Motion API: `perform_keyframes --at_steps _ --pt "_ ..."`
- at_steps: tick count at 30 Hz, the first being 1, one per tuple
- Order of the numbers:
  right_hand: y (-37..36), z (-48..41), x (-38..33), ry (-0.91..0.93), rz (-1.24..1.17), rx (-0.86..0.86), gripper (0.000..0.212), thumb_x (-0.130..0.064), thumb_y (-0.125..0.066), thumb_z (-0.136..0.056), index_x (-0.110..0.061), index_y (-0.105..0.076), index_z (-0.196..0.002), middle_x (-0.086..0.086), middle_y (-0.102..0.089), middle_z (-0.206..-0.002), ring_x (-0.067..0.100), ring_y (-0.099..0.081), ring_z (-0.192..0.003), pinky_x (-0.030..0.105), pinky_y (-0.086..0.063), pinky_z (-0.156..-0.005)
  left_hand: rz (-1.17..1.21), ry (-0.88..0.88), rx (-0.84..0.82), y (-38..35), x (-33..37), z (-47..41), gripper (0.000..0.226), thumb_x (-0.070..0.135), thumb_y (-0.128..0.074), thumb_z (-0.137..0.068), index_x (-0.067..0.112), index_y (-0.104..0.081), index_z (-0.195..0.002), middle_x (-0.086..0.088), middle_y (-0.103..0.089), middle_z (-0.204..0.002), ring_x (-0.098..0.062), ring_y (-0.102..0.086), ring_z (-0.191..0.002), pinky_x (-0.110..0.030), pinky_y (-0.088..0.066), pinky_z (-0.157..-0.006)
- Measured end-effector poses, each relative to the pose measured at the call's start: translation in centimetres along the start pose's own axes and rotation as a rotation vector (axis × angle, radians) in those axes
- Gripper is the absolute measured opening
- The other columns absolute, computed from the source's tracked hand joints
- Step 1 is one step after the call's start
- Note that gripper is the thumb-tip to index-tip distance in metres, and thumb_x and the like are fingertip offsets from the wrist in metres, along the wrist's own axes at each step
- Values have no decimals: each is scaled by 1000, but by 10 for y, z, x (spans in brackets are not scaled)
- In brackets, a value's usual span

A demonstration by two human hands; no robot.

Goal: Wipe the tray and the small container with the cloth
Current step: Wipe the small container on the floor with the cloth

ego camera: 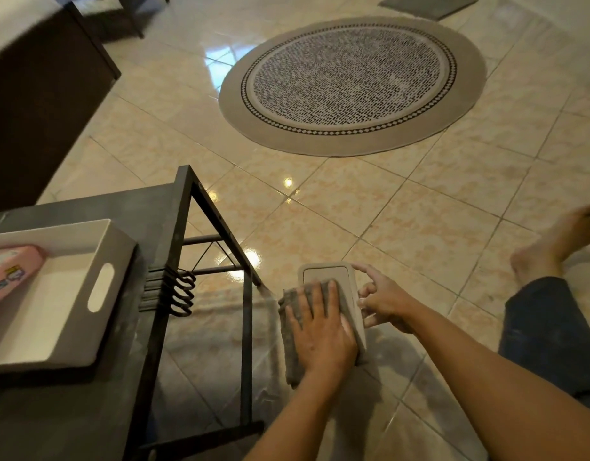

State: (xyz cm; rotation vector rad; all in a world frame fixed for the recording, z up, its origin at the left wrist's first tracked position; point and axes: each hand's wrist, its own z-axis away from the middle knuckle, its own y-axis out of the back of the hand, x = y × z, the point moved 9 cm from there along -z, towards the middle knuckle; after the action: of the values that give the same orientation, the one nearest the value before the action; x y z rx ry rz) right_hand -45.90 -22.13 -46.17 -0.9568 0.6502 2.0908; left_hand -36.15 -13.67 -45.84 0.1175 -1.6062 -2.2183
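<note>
A small beige container [323, 273] with a recessed lid is held in the air above the floor, right of the table. My right hand [385, 299] grips its right side, fingers curled around the edge. My left hand [320, 331] lies flat on top of it and presses a grey cloth [292, 327] against its upper face; the cloth hangs down over the container's left side. The white tray [97, 294] with a slot handle sits on the dark table at the left, apart from both hands.
A pink packet [7, 271] lies inside the tray. The dark table [160, 207] has a black metal frame with hooks [180, 294] on its side. A round patterned rug [350, 84] lies on the tiled floor. My leg and bare foot [549, 244] are at the right.
</note>
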Motion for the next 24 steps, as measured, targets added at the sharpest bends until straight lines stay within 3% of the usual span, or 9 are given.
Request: perform_keyframes --at_steps 4,8,9,12,14,16,18,21,24 --pt "3 -1 3 3 -46 13 85 24 -44 -82 -30 -37 -147 14 -50 -82 21 -55 -64 32 -58 -47 -24 -179 14 7 24 -15 76 55 2 -81 29 26 -149 -4 36 -155 -31 32 -143 -58 16 -116" --pt "4 10 21 2 -128 78 82 20 -48 -85 -31 -36 -148 12 -49 -78 18 -53 -59 40 -58 -56 18 56 48 3 -10 -20 99 50 -45 -93 27 37 -143 -9 44 -152 -33 41 -137 -57 21 -113" --pt "4 11 25 4 -162 97 82 20 -48 -85 -31 -35 -148 12 -48 -78 18 -51 -58 39 -54 -55 7 46 36 -3 -4 -12 97 52 -41 -93 27 39 -142 -8 48 -149 -32 44 -135 -59 20 -114" --pt "5 11 38 -7 -280 172 87 22 -45 -83 -32 -32 -150 10 -44 -74 17 -38 -54 30 -35 -49 -14 -141 1 -2 27 -7 71 52 4 -83 31 31 -146 -3 42 -152 -29 36 -141 -58 14 -116" --pt "-1 19 45 -13 -308 202 89 20 -49 -85 -36 -29 -151 12 -44 -76 19 -41 -57 33 -43 -48 7 -135 19 11 24 -19 68 49 1 -87 31 26 -148 0 36 -154 -28 32 -143 -56 12 -117" --pt "-5 33 53 -46 -330 222 91 15 -55 -87 -37 -22 -153 14 -50 -80 22 -50 -63 34 -55 -51 49 -73 61 16 6 -21 67 43 -17 -99 30 24 -150 -1 35 -155 -28 33 -142 -53 14 -118" --pt "9 42 43 -29 -111 309 83 1 -62 -88 -33 -24 -154 12 -60 -84 24 -59 -71 34 -55 -59 57 -108 97 13 -1 -10 67 43 -21 -101 30 22 -150 -1 33 -156 -28 32 -143 -50 17 -117" --pt "48 23 -9 143 401 501 47 -23 -61 -93 -22 -54 -139 9 -66 -103 26 -62 -93 35 -49 -81 48 -230 152 10 1 -1 62 45 -18 -101 32 12 -153 0 25 -160 -24 27 -146 -46 17 -116" --pt "27 -8 -55 269 641 228 37 -19 -51 -98 -23 -60 -133 9 -63 -125 27 -58 -115 33 -44 -92 16 -318 178 10 2 0 62 46 -20 -101 32 5 -155 1 18 -163 -22 24 -147 -48 12 -119"
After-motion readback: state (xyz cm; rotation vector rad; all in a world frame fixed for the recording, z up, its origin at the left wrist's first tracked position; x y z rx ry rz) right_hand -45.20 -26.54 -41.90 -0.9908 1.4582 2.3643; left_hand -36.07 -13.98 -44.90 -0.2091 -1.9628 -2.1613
